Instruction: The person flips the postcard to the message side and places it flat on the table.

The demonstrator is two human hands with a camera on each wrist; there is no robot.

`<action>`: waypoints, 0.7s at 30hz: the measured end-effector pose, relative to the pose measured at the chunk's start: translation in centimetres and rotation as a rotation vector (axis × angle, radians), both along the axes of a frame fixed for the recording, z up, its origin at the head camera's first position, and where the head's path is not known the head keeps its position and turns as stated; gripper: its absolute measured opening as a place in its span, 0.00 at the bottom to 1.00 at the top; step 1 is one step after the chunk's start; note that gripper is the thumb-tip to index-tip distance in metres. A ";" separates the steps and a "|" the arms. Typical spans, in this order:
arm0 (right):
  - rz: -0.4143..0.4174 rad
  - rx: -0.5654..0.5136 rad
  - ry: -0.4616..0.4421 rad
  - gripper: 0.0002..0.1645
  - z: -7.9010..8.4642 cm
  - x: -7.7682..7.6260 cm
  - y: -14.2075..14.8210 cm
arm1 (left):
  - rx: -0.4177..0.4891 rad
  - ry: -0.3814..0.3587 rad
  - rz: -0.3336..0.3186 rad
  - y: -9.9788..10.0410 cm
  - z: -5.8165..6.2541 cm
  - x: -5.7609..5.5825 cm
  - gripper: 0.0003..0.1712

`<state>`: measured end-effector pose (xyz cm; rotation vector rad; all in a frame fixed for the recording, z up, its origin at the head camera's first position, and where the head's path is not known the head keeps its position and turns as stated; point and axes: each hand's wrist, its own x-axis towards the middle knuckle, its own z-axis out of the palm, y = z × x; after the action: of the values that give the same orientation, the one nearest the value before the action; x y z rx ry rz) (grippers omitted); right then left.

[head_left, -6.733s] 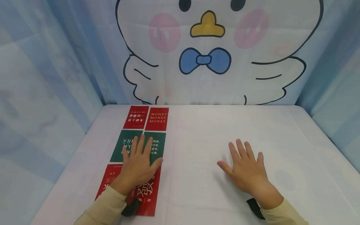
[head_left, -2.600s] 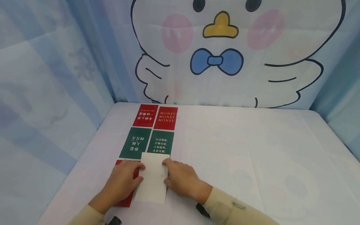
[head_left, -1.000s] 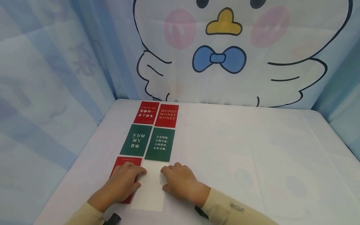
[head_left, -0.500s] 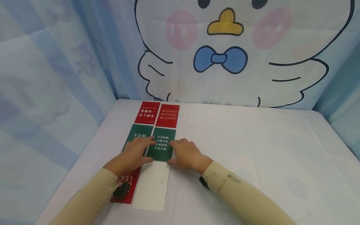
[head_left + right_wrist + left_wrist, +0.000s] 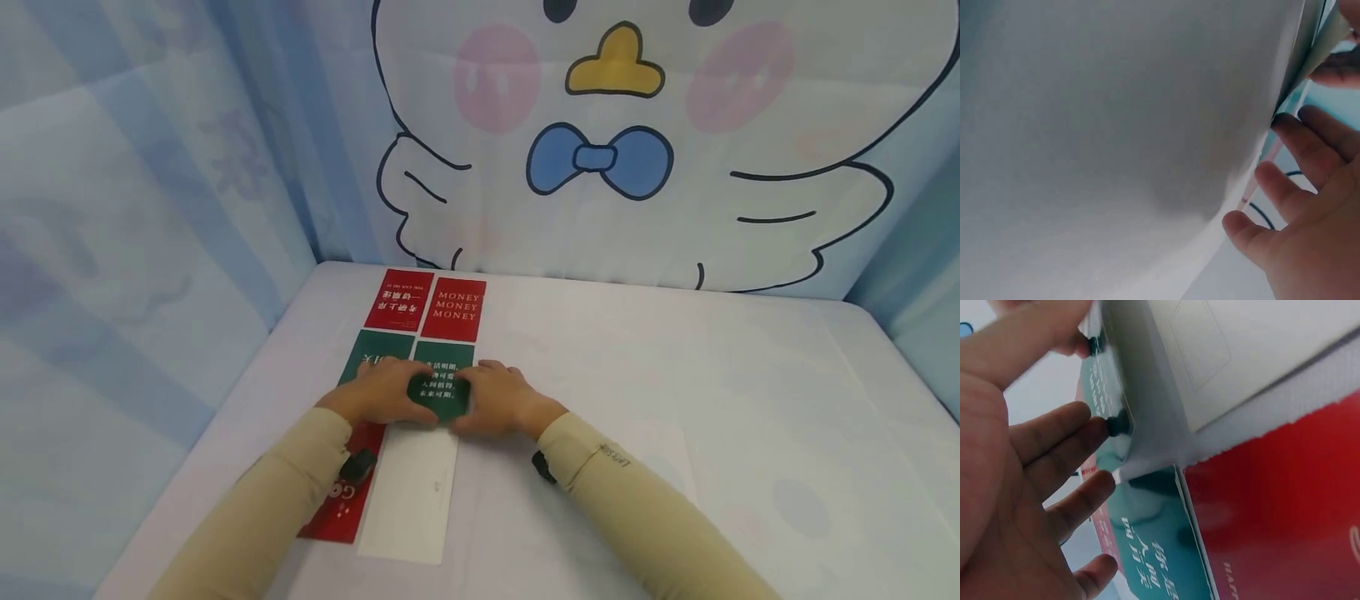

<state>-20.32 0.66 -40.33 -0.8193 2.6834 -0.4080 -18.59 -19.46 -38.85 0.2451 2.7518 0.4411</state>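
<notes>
A green card with white lettering lies between both hands in the head view, in the right column of cards. My left hand grips its left side with fingertips and thumb. On the opposite side my right hand pinches the right edge. The card's near edge stands slightly raised and bowed in the left wrist view, with dark reflections under the fingertips. Seen from the right wrist, the card tilts up at the fingers. The left hand and forearm partly cover another green card and a red card.
A blank white card lies face down nearest the person, right of the red card. Two red cards, one with white characters and one reading MONEY, lie at the table's far edge. A printed curtain hangs behind the white tabletop.
A red card at the front right was turned to its white back and set down. Both hands then moved away from the person to the green card behind it and took hold of its sides.
</notes>
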 end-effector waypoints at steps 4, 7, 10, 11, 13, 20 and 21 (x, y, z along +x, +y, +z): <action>-0.025 -0.035 -0.025 0.39 0.0 -0.1 0.1 | 0.000 -0.031 0.010 -0.2 0.0 0.2 0.46; -0.033 -0.036 -0.037 0.38 0.0 0.1 0.0 | 0.017 -0.036 0.038 -0.5 -0.1 0.3 0.40; -0.027 -0.014 -0.033 0.38 0.0 0.1 -0.1 | 0.057 -0.029 0.074 -0.8 -0.1 0.2 0.35; -0.024 -0.004 -0.025 0.39 0.0 0.1 -0.1 | 0.070 -0.026 0.084 -0.8 -0.1 0.2 0.33; -0.020 0.017 -0.005 0.38 0.0 0.1 -0.1 | 0.096 -0.016 0.098 -0.9 -0.2 0.1 0.32; -0.071 0.002 0.028 0.26 0.3 -0.3 -0.3 | 0.137 0.083 0.065 -0.8 -0.8 -0.6 0.29; -0.081 -0.007 0.035 0.24 0.4 -0.3 -0.4 | 0.141 0.090 0.060 -0.8 -0.8 -0.7 0.28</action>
<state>-20.66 0.29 -39.97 -0.7285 2.7563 -0.4255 -19.27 -20.28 -39.66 0.2228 2.8250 0.6564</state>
